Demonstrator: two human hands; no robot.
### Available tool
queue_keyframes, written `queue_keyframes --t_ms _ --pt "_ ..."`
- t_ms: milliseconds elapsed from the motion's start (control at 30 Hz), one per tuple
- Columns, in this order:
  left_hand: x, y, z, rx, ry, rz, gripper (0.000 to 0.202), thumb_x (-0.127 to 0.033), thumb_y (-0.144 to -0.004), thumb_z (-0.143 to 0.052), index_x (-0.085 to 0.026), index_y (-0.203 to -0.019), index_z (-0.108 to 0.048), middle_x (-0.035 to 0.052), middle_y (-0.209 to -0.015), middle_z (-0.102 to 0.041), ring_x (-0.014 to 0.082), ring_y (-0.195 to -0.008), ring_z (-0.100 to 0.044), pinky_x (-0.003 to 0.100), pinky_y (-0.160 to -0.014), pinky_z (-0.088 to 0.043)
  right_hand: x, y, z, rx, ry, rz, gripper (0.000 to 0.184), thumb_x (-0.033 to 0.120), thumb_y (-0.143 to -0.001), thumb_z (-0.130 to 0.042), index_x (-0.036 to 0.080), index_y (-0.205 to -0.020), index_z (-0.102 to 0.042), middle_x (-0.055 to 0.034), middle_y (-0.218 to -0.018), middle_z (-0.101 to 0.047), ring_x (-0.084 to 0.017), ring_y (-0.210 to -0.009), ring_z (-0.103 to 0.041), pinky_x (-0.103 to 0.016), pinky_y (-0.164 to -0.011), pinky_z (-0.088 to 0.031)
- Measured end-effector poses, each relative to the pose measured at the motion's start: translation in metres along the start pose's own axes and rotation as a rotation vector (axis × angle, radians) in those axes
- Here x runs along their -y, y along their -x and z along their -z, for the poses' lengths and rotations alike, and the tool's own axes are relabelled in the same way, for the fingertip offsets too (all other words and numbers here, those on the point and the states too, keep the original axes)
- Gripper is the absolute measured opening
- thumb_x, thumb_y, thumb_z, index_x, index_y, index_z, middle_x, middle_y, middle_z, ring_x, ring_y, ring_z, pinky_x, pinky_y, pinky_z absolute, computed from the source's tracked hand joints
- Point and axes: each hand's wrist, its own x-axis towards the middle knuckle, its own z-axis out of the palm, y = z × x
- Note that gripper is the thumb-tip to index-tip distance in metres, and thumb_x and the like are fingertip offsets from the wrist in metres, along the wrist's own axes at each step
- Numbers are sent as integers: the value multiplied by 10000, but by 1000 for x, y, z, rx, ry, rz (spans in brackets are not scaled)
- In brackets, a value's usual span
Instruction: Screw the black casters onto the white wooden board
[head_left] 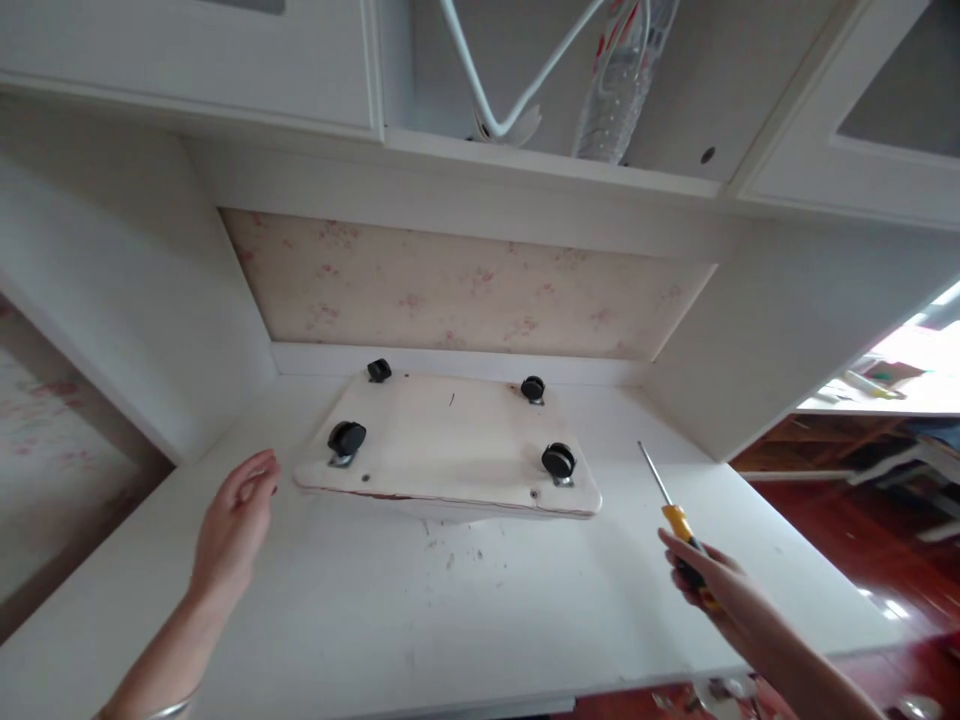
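My right hand (701, 572) is closed around the yellow and black handle of a screwdriver (678, 522). Its thin metal shaft points up and away, right of a white board with rounded corners (450, 450). A black caster wheel sits near each corner of this board: front left (346, 438), front right (559, 460), back left (379, 370) and back right (533, 388). Left of the board, my left hand (236, 510) hovers with loosely curved fingers, apart from the board. I make out nothing held in it. The board's underside is hidden.
Small dark crumbs (480, 555) lie on the white tabletop (360, 610). Side panels (795, 320) flank the tabletop. An overhead shelf (540, 165) holds a clear plastic bottle (619, 85) and a bent white cable (495, 120). Reddish floor (892, 540) shows at right.
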Motion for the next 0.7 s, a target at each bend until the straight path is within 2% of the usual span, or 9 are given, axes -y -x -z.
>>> queue_keyframes --t_ms 67,133,200,267,367,467,600,700 --pt "9 -18 -6 118 130 180 427 -438 -745 -733 -181 -1086 -717 82 -1185 -704 247 -1071 -650 326 -842 -557 -11 4 -37 51 -80 -6 443 432 -610 -915 173 -884 -682 -51 -831 -741 -157 -727 -711 -197 -566 -591" --pt "14 -25 -15 181 166 247 456 -402 -709 -770 -170 -1099 -724 86 -1189 -706 226 -1043 -653 264 -756 -555 -15 5 -68 133 -162 16 469 464 -657 -888 192 -980 -684 -58 -1047 -752 -189 -961 -718 -282 -833 -628" --pt "14 -25 -20 183 167 256 473 -370 -697 -787 -167 -1120 -724 88 -1199 -704 207 -1010 -658 233 -702 -550 -14 2 -88 192 -222 31 447 442 -672 -886 192 -980 -680 -45 -1061 -746 -180 -981 -711 -316 -932 -606" --pt "11 -19 -22 163 180 268 464 -350 -708 -777 -160 -1128 -721 92 -1214 -696 197 -980 -665 239 -687 -567 -12 -3 -98 203 -257 39 403 379 -673 -897 182 -943 -673 -29 -975 -743 -155 -893 -715 -290 -903 -617" --pt "5 -8 -21 156 192 311 455 -323 -723 -762 -174 -1151 -714 79 -1262 -676 199 -982 -664 281 -673 -608 -10 -11 -98 158 -299 60 362 287 -661 -907 180 -893 -651 4 -864 -713 -115 -764 -700 -207 -780 -629" --pt "0 4 -22 172 166 342 455 -320 -715 -771 -208 -1153 -722 58 -1310 -659 216 -1028 -655 289 -625 -617 -10 -18 -88 108 -342 83 356 241 -651 -905 187 -872 -631 18 -833 -693 -110 -721 -694 -185 -729 -627" --pt "-5 22 -37 229 104 360 498 -376 -705 -777 -239 -1181 -729 57 -1336 -647 227 -1054 -644 243 -570 -566 -9 -28 -63 51 -378 89 321 186 -657 -886 187 -862 -639 5 -842 -697 -126 -732 -701 -190 -723 -629" --pt "-10 39 -57 287 2 327 582 -470 -706 -765 -228 -1234 -712 69 -1161 -709 180 -896 -633 185 -479 -442 -7 -38 -36 -24 -399 103 270 145 -672 -860 188 -835 -648 12 -820 -691 -115 -709 -692 -170 -695 -622"
